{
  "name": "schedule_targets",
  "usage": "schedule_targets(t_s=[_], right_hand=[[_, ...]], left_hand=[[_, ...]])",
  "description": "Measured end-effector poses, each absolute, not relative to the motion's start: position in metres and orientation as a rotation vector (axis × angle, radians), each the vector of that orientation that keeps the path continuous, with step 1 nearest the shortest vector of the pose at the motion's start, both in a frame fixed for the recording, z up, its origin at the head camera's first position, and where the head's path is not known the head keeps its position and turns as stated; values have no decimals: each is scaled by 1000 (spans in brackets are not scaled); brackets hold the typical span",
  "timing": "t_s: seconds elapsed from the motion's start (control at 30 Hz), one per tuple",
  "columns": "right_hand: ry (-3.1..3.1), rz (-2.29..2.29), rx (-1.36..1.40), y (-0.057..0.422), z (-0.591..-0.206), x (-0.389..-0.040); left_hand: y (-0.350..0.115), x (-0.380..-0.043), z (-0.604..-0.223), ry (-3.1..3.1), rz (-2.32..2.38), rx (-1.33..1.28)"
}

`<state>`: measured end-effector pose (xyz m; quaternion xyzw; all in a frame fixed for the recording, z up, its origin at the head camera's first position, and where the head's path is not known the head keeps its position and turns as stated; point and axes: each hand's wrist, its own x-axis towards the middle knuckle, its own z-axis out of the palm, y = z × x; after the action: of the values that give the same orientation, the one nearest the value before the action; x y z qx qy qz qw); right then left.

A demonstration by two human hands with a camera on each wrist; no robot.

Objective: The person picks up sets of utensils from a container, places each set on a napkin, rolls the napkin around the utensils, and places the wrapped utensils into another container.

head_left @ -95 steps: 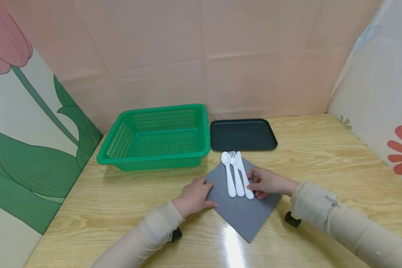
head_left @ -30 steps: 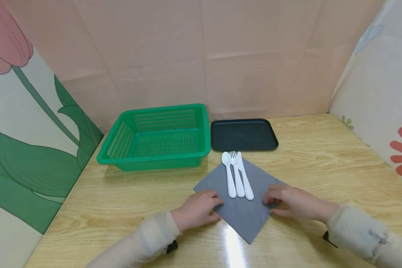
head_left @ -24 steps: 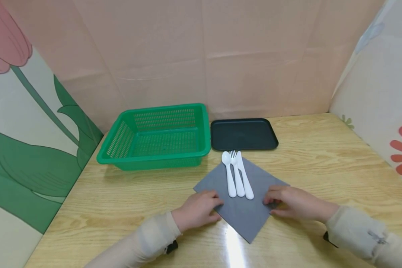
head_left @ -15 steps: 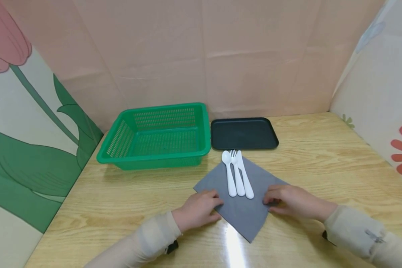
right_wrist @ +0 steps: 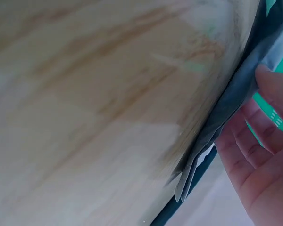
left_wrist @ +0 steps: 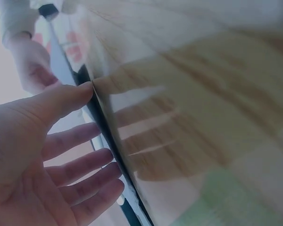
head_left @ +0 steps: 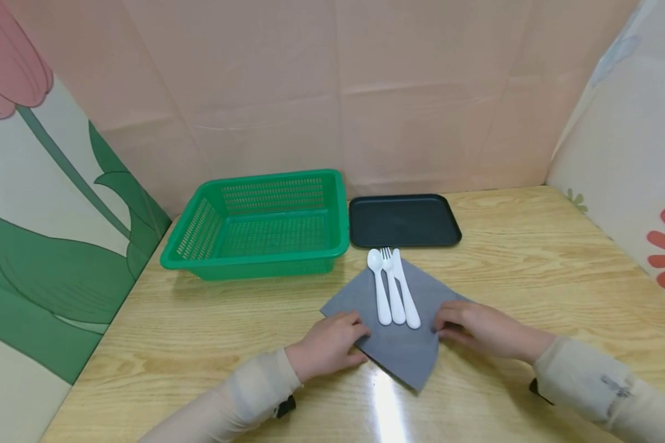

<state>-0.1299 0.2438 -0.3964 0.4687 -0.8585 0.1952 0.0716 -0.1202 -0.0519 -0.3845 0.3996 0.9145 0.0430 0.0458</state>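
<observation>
A grey cloth napkin (head_left: pixel 401 357) lies turned like a diamond on the wooden table. On its upper half a white spoon (head_left: pixel 383 301), a white fork (head_left: pixel 395 301) and a white knife (head_left: pixel 407 301) lie side by side, handles toward me. My left hand (head_left: pixel 329 346) rests at the napkin's lower left edge, its fingers fairly straight over the cloth in the left wrist view. At the right side, my right hand (head_left: pixel 484 331) pinches the napkin's edge between thumb and fingers. The cloth bulges up there, and its layers (right_wrist: pixel 240 84) show in the right wrist view.
A green plastic basket (head_left: pixel 260 261) with slotted walls stands at the back left. Right beside it lies a black tray (head_left: pixel 404 221), just behind the cutlery's tips. A pink sheet (head_left: pixel 255 92) hangs behind the table, with flower-patterned panels at both sides.
Earlier my right hand moved off the knife to the napkin's right edge. Since then it has drawn that edge slightly up and left, and the near corner has lifted. My left hand has stayed put.
</observation>
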Motion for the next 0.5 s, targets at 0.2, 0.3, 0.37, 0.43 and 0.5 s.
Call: schedule_targets(t_s=[0.2, 0.3, 0.37, 0.43, 0.5], right_hand=[[-2621, 652, 1379, 244, -395, -130], [-2644, 693, 1371, 245, -395, -131], [-2667, 728, 1361, 245, -394, -132], [-2691, 768, 1353, 246, -394, -133], [-2711, 805, 1346, 246, -393, -134]], left_hand=[[-51, -121, -385, 2801, 140, 1207], [-50, -122, -386, 2820, 146, 1196], [-50, -122, -386, 2833, 153, 1188], [-49, -123, -386, 2848, 153, 1182], [-48, -124, -386, 2860, 161, 1176]])
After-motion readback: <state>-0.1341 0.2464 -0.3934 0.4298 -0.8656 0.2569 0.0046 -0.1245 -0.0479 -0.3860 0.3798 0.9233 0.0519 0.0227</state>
